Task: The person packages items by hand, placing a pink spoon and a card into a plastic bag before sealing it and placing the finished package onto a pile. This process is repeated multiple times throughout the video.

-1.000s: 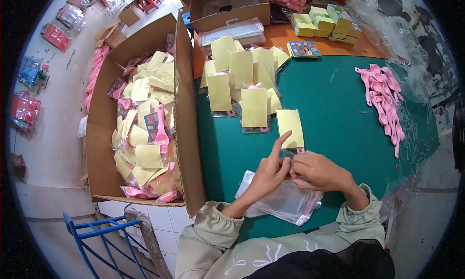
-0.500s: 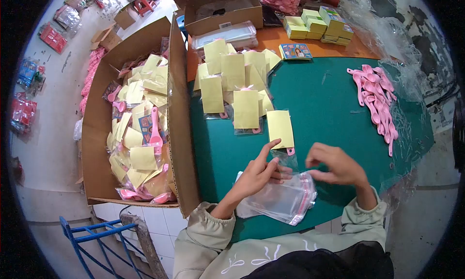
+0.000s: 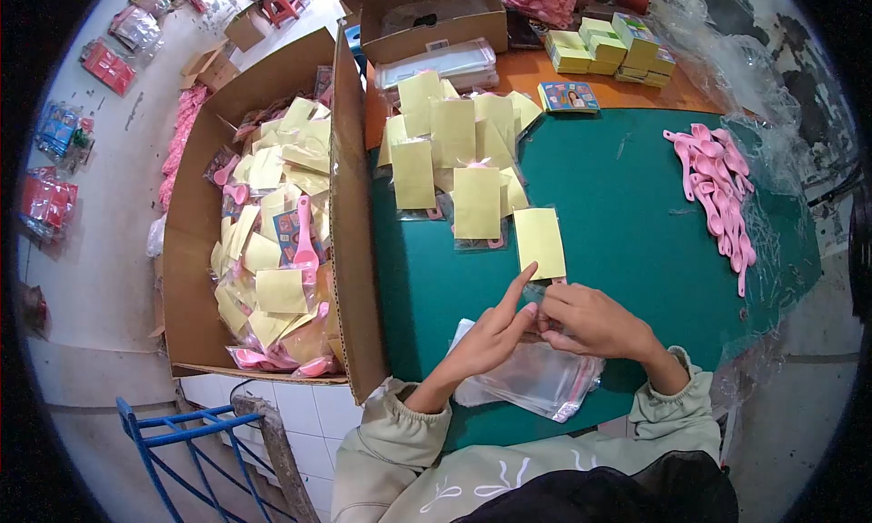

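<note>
A yellow-backed card packet [image 3: 540, 241] lies on the green tabletop [image 3: 627, 196]. The left hand [image 3: 490, 338] extends its index finger to the card's lower edge; the right hand [image 3: 597, 321] curls its fingers alongside — whether either pinches plastic, I cannot tell — above clear bags [image 3: 531, 379].

Upper garment [image 3: 547, 456]: pale grey-green, loose cut, soft folds. Left sleeve [image 3: 389, 443]: long and full, creased along its length, drawn in at a gathered cuff [image 3: 425, 408] with a ruffled edge. Right sleeve [image 3: 670, 405]: same colour, likewise gathered at its end. Markings: white line motifs [image 3: 442, 493] across the front, one bow-like, others partly covered. Black cloth [image 3: 636, 494]: draped over the chest, wrinkled. Fingers [image 3: 516, 289]: bare.
</note>
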Demonstrator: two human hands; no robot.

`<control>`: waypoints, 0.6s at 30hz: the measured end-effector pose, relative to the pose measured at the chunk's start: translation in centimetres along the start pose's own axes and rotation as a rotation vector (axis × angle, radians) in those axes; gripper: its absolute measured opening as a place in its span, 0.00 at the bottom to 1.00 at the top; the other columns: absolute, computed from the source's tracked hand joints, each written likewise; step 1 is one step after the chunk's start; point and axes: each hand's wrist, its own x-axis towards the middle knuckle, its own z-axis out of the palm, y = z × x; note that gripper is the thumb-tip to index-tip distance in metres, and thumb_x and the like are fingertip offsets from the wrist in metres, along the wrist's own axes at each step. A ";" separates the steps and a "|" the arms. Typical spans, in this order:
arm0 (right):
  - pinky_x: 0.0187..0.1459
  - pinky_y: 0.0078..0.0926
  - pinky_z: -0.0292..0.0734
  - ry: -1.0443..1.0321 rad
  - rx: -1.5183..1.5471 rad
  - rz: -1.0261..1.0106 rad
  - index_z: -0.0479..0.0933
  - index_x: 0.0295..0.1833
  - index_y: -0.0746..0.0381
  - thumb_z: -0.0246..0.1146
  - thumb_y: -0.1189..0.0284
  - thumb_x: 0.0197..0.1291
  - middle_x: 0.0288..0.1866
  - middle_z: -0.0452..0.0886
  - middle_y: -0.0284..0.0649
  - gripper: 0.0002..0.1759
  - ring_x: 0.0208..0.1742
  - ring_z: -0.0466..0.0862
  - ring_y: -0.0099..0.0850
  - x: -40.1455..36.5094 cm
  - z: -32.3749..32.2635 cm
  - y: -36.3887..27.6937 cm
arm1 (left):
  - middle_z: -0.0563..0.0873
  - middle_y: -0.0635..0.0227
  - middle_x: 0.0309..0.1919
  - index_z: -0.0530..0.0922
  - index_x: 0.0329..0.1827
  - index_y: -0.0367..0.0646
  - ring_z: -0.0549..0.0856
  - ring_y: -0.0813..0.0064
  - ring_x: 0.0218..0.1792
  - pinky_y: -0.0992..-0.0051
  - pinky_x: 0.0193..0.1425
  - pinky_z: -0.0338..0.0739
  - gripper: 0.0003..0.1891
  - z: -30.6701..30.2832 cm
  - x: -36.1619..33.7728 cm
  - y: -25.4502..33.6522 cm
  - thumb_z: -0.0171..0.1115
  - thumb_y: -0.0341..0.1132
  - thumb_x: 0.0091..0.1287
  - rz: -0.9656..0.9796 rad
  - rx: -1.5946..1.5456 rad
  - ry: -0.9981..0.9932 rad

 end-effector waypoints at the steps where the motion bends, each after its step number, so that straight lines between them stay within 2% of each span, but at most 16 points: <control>1: 0.43 0.40 0.70 -0.018 -0.001 -0.004 0.69 0.35 0.63 0.63 0.71 0.49 0.34 0.71 0.44 0.11 0.39 0.75 0.43 0.0 0.1 0.0 | 0.81 0.57 0.43 0.47 0.74 0.51 0.81 0.72 0.45 0.72 0.49 0.76 0.27 0.0 0.1 0.0 0.41 0.35 0.74 0.021 0.026 0.014; 4: 0.43 0.39 0.69 0.021 -0.088 -0.062 0.70 0.34 0.62 0.63 0.72 0.48 0.31 0.71 0.42 0.10 0.38 0.75 0.42 0.0 0.3 -0.4 | 0.80 0.61 0.38 0.48 0.74 0.50 0.80 0.76 0.38 0.76 0.44 0.76 0.28 0.2 0.7 -0.2 0.43 0.31 0.72 0.043 0.048 0.059; 7: 0.43 0.37 0.68 0.039 -0.137 -0.116 0.69 0.32 0.62 0.63 0.72 0.50 0.31 0.71 0.42 0.09 0.37 0.74 0.41 -0.1 0.6 -0.4 | 0.77 0.68 0.30 0.49 0.74 0.50 0.76 0.82 0.31 0.80 0.39 0.74 0.29 0.7 1.4 -0.8 0.45 0.27 0.71 -0.021 0.008 0.121; 9: 0.40 0.34 0.69 0.041 0.047 -0.177 0.69 0.32 0.62 0.62 0.71 0.52 0.31 0.70 0.41 0.09 0.34 0.74 0.39 -0.3 0.1 -0.3 | 0.75 0.73 0.26 0.50 0.74 0.50 0.72 0.86 0.28 0.82 0.36 0.73 0.29 0.8 1.5 -0.5 0.46 0.25 0.70 -0.068 0.064 0.167; 10: 0.39 0.33 0.69 0.043 0.138 -0.204 0.69 0.33 0.62 0.62 0.70 0.53 0.30 0.70 0.41 0.09 0.33 0.74 0.38 -0.7 -0.4 -0.2 | 0.74 0.73 0.26 0.50 0.74 0.50 0.71 0.86 0.27 0.83 0.35 0.73 0.29 0.7 1.6 -0.6 0.45 0.26 0.71 -0.046 -0.037 0.166; 12: 0.36 0.31 0.69 -0.032 0.293 -0.087 0.69 0.33 0.63 0.62 0.70 0.55 0.30 0.70 0.40 0.09 0.31 0.74 0.35 -2.3 -3.1 0.1 | 0.73 0.75 0.24 0.51 0.74 0.51 0.70 0.88 0.27 0.83 0.34 0.72 0.28 0.3 1.8 -0.7 0.45 0.26 0.71 -0.002 -0.240 0.159; 13: 0.34 0.29 0.69 -0.066 0.369 -0.027 0.69 0.34 0.63 0.62 0.70 0.55 0.30 0.70 0.39 0.10 0.30 0.74 0.33 -3.4 -4.8 0.7 | 0.79 0.68 0.30 0.53 0.72 0.48 0.78 0.83 0.32 0.80 0.41 0.76 0.25 0.2 1.7 -0.1 0.42 0.28 0.72 -0.034 -0.317 0.109; 15: 0.31 0.25 0.69 0.082 0.452 -0.114 0.70 0.33 0.63 0.63 0.72 0.54 0.30 0.69 0.35 0.09 0.28 0.73 0.27 -6.5 -8.6 4.1 | 0.81 0.61 0.39 0.58 0.69 0.43 0.81 0.77 0.40 0.77 0.48 0.77 0.21 -0.1 2.0 -1.4 0.41 0.29 0.73 -0.017 -0.355 0.018; 16: 0.32 0.23 0.69 0.237 0.608 0.102 0.70 0.32 0.62 0.63 0.73 0.52 0.29 0.70 0.32 0.08 0.29 0.72 0.24 -9.2 -10.3 5.6 | 0.82 0.58 0.43 0.60 0.67 0.40 0.83 0.74 0.44 0.75 0.51 0.78 0.19 -0.2 2.1 -1.9 0.40 0.29 0.73 -0.008 -0.373 -0.027; 17: 0.32 0.21 0.69 0.371 0.558 0.263 0.70 0.31 0.60 0.63 0.73 0.51 0.28 0.69 0.31 0.07 0.28 0.70 0.21 -11.5 -12.6 8.1 | 0.81 0.58 0.44 0.63 0.64 0.39 0.82 0.73 0.46 0.75 0.52 0.77 0.17 -0.1 2.1 -1.8 0.39 0.29 0.73 -0.021 -0.392 -0.044; 18: 0.30 0.25 0.70 0.531 0.517 0.444 0.70 0.36 0.66 0.62 0.69 0.55 0.26 0.75 0.42 0.12 0.28 0.76 0.32 -13.6 -15.0 11.2 | 0.81 0.57 0.46 0.65 0.61 0.38 0.81 0.72 0.49 0.76 0.53 0.76 0.16 0.0 2.1 -1.8 0.39 0.28 0.73 -0.033 -0.410 -0.061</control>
